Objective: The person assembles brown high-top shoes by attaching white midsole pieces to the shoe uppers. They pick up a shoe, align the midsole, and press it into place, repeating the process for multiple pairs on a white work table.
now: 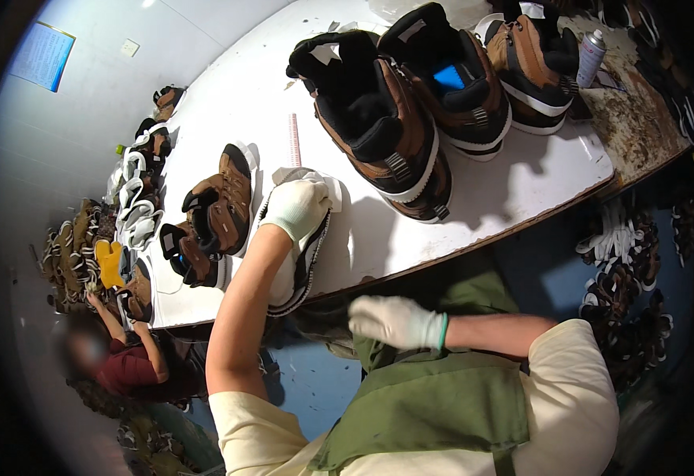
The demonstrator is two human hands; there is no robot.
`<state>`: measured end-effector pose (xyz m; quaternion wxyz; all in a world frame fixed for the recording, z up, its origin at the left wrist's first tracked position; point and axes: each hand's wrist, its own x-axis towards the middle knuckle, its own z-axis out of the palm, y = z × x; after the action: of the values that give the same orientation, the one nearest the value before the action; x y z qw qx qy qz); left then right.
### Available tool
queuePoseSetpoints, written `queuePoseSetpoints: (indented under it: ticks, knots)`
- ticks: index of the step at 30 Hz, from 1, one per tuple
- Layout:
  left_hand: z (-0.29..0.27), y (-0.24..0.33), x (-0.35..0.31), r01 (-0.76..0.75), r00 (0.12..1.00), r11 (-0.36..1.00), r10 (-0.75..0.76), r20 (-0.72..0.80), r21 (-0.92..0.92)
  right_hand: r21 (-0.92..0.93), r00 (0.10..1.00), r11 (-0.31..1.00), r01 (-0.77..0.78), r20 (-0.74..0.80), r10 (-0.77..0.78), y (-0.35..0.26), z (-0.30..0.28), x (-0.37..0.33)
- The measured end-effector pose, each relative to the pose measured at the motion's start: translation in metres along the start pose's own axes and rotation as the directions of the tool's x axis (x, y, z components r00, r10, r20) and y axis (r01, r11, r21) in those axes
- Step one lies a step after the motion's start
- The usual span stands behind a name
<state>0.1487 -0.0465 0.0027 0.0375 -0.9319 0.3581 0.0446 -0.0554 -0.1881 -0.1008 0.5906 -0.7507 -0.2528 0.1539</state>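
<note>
Landmark: a red-and-white ruler strip (294,141) flat on the white desk (240,95).
Sole: a pale sole (282,266) with a toothed dark-and-white rim lies on the person's side of the ruler strip, its near end at the desk's front edge.
Long axis: from just short of the ruler strip back toward the person, veering slightly left.
Left hand: gloved, on the sole's far end, just beyond the ruler strip's near end toward the person; its fingers are balled, apparently around a pale cloth (336,195) that shows at the fist's edges.
Right hand: the gloved right hand (394,321) is blurred, nearer the person than the ruler strip and to its right, off the desk before the green apron (434,401); fingers look loosely curled, but I cannot tell whether it holds anything.
Nearer hand: the left, directly over the sole; the right is apart, with the sole to its left and farther from the person.
Left-side boots: brown boots (218,208), left of the ruler strip and nearer the person.
Right-side boots: large brown-and-black boots (371,119), right of the ruler strip.
</note>
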Motion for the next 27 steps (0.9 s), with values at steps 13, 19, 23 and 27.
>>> queuePoseSetpoints:
  ticks: [13,19,23,27]
  knots:
    - [0.001,-0.012,-0.005,-0.011,0.999,1.000,0.010,-0.036,-0.025,-0.295,0.807,0.914,-0.281,-0.587,0.059,0.031,-0.040,0.135]
    - [0.000,-0.007,-0.006,-0.016,1.000,0.999,0.015,-0.026,-0.034,-0.272,0.773,0.901,-0.339,-0.626,0.102,0.031,-0.038,0.146]
    - [0.000,-0.006,-0.008,-0.032,0.999,0.998,0.031,-0.027,-0.045,-0.216,0.766,0.941,-0.262,-0.640,0.067,0.035,-0.039,0.147]
    - [0.000,-0.006,-0.006,-0.063,0.997,0.996,0.060,-0.050,-0.057,-0.179,0.720,0.956,-0.231,-0.693,0.044,0.034,-0.039,0.145]
